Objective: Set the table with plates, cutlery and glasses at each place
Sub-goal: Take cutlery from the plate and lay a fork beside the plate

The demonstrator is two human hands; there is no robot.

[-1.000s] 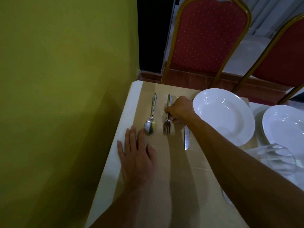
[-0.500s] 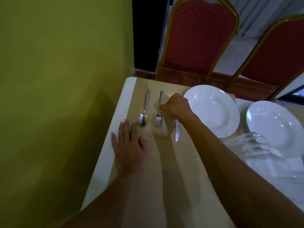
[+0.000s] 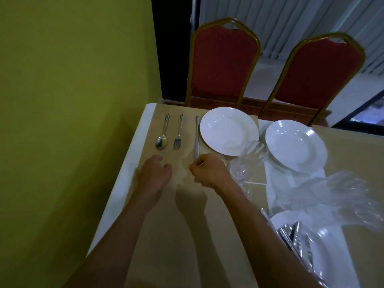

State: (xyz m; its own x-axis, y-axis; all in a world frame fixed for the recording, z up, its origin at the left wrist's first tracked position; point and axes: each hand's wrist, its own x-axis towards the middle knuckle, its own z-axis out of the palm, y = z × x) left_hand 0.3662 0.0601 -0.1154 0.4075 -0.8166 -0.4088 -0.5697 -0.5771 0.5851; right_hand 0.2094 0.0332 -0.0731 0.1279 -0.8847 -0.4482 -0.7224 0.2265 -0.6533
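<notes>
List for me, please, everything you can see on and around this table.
spoon: 1, silver, leftmost, near the table's far-left corner
fork: 1, silver, right of spoon
knife: 1, silver, beside the far-left plate
plates: 3, white, two at the far edge, one near right
cutlery: count unclear, silver, on the near plate
glasses: count unclear, clear, blurred, between the far plates
chairs: 2, red, gold frames, behind table
table: 1, tan cloth
wall: yellow-green, left
left hand: loosely curled, holding nothing
right hand: pinches the knife's near end
</notes>
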